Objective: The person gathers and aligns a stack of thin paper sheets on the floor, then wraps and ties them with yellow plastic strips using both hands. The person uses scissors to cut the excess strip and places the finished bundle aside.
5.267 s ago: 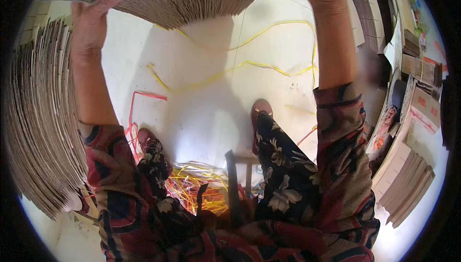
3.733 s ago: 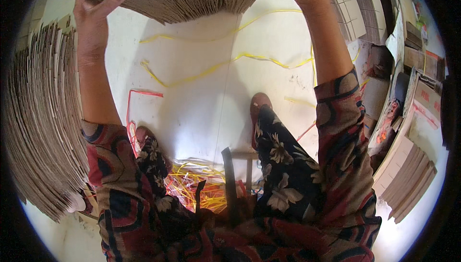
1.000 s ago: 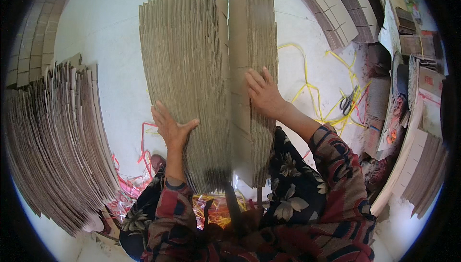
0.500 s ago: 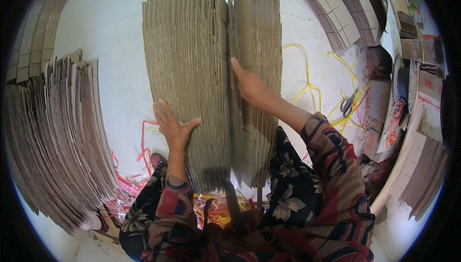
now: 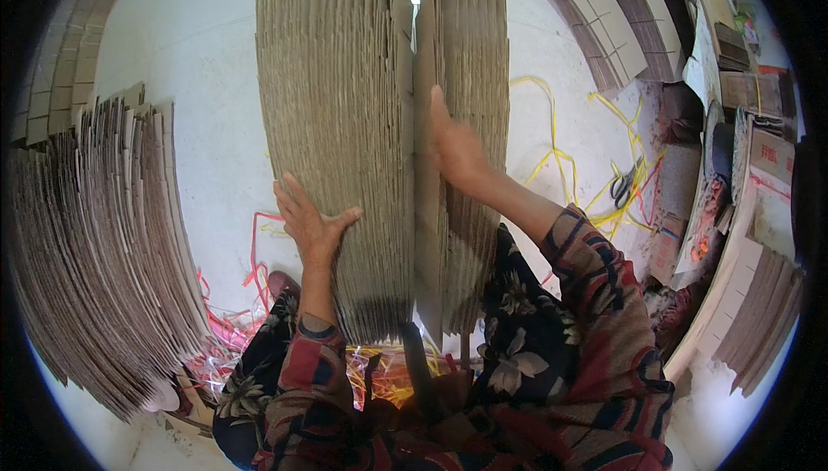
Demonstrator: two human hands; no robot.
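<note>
A long block of flattened cardboard sheets [image 5: 341,126] stands on edge in front of me, split by a narrow gap. My left hand [image 5: 312,225] lies on the left block with its fingers and thumb spread. Across the gap, my right hand [image 5: 461,152] is against the right-hand block [image 5: 479,57], by a cardboard sheet [image 5: 427,65] that leans at the gap. One finger of it points away from me; the others are smeared or hidden, so its grip is unclear.
More upright cardboard sheets [image 5: 103,255] stand at the left. Cardboard stacks [image 5: 595,22] lie at the far right. Yellow strapping [image 5: 556,156] and scissors [image 5: 623,185] are on the floor to the right. Red and pink strapping [image 5: 228,346] lies tangled near my legs.
My right hand has moved slightly right, and cardboard sheets at the gap have swung over to the right block. The gap has shifted right. My left hand has stayed in place.
</note>
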